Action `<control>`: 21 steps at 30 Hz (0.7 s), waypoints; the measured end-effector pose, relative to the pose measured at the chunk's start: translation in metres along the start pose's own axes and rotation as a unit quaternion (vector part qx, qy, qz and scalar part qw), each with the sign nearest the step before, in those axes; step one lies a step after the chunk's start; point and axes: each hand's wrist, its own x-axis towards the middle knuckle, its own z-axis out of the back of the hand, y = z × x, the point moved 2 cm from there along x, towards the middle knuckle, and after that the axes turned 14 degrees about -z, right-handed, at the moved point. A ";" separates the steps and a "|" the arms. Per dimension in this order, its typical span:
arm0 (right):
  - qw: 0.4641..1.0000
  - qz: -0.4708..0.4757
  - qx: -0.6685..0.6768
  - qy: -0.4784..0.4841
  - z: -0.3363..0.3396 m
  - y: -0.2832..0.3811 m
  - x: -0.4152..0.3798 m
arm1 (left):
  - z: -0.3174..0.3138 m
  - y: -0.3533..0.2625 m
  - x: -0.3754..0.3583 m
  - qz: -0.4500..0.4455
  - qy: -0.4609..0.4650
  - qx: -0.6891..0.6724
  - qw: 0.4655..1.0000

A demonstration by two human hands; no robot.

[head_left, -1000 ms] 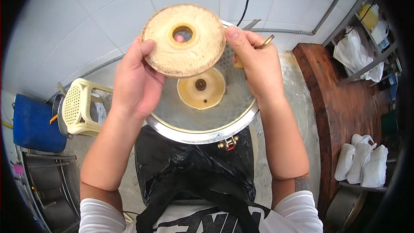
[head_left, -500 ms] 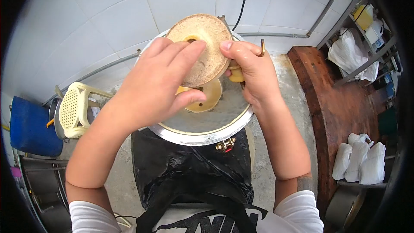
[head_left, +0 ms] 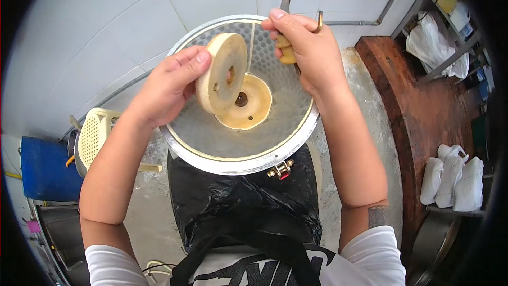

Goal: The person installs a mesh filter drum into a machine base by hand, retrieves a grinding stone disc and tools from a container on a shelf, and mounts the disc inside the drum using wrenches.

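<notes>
My left hand [head_left: 177,77] grips the left edge of a thick, pale round disc [head_left: 227,69] with a hole in its middle and a smaller hole beside it. The disc is tilted nearly on edge above a metal drum [head_left: 211,167] with a dimpled inner wall. At the drum's bottom sits a tan round plate [head_left: 259,98] with a dark centre hub, partly behind the disc. My right hand [head_left: 312,42] is closed at the drum's upper right rim around a yellowish piece [head_left: 287,54] mostly hidden by the fingers. A curved brass-coloured bar end [head_left: 320,21] shows beside that hand.
A latch [head_left: 280,169] juts from the drum's front rim. At left stand a cream plastic stool [head_left: 94,135] and a blue bin [head_left: 50,169]. White bags [head_left: 452,177] lie at right by a reddish-brown step [head_left: 391,90]. A pipe runs along the tiled wall.
The disc has moved left and turned nearly on edge, with only my left hand holding it now. My right hand has left the disc and risen slightly. More of the drum's inside shows.
</notes>
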 end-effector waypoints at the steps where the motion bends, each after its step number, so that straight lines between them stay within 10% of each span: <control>1: 1.000 -0.003 -0.005 0.011 0.000 0.001 -0.002 | 0.002 0.001 0.002 0.005 0.003 0.000 1.000; 7: 0.999 0.008 0.003 0.032 0.002 -0.001 -0.001 | 0.001 -0.004 0.009 0.036 0.063 -0.004 0.997; 11: 0.999 0.005 0.024 0.031 0.002 -0.003 -0.002 | -0.030 -0.010 0.010 0.020 0.081 0.238 0.968; 14: 0.998 0.026 0.028 0.040 0.000 -0.003 -0.002 | -0.053 -0.002 0.016 -0.034 0.167 0.494 0.852; 21: 0.998 0.026 0.041 0.048 -0.003 -0.004 -0.001 | -0.083 0.039 0.024 -0.039 0.240 0.598 0.764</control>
